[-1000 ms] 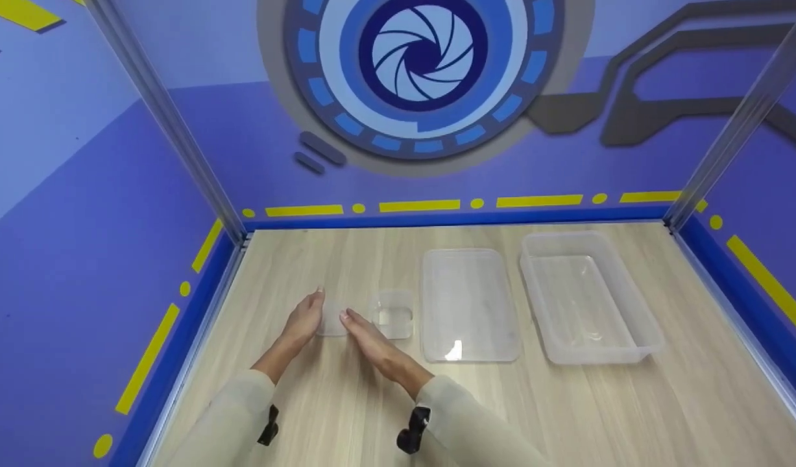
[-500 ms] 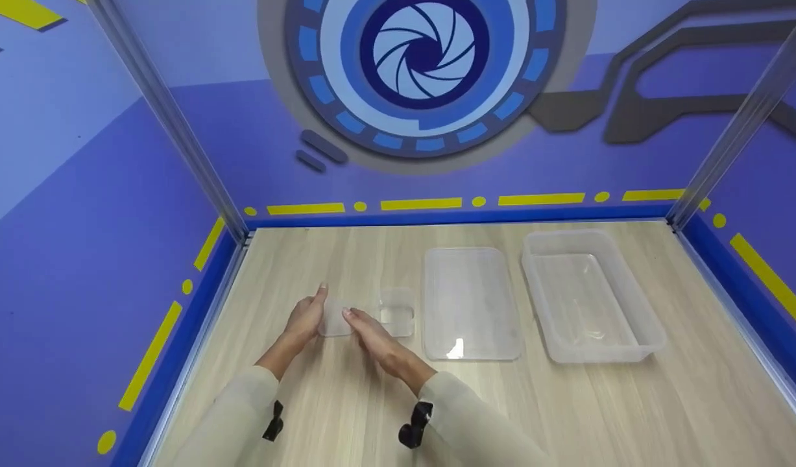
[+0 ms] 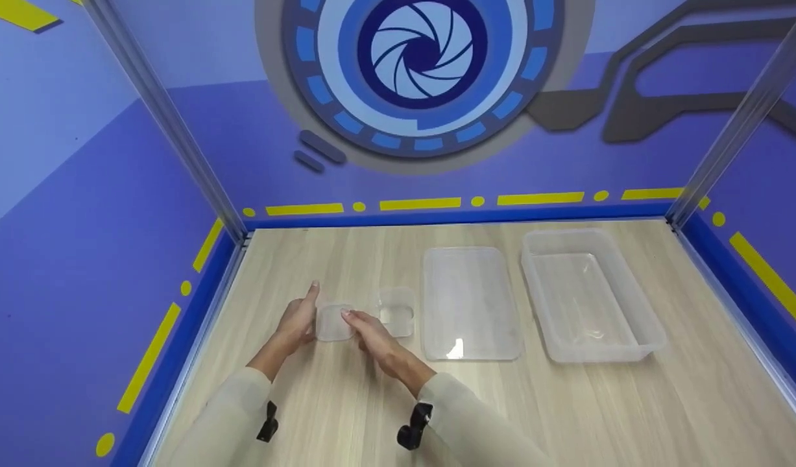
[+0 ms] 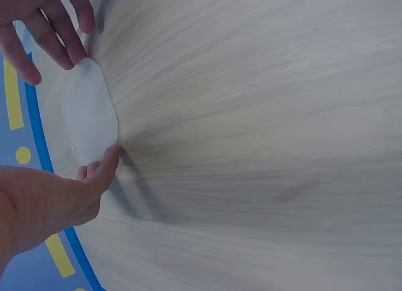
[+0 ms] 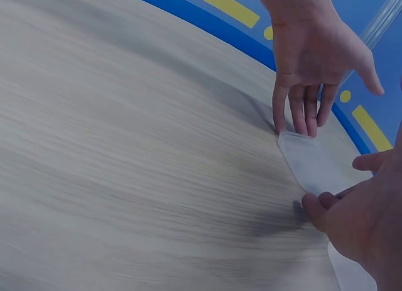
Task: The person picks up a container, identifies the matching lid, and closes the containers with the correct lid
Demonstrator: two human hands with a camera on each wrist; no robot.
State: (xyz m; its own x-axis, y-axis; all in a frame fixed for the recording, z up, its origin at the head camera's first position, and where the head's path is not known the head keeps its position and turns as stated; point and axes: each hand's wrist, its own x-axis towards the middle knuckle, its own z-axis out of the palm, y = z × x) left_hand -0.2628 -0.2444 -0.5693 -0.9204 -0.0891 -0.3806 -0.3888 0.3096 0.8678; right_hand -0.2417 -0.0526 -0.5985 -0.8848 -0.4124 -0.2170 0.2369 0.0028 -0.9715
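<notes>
Near left on the table (image 3: 346, 415), left hand (image 3: 294, 322) and right hand (image 3: 377, 340) flank the small lid (image 3: 331, 327). Vs half a second ago: left hand has backed off slightly left, lid sits a touch nearer, more of it showing. Grip: both loose, fingers mostly straight, touching its edges, not wrapped round it. Reads as nudging, not carrying; can't tell if it's fully flat. Just right of it: small tub (image 3: 396, 296), then big lid (image 3: 470, 301), then big tub (image 3: 599, 355). Far side: printed wall (image 3: 398, 188).
</notes>
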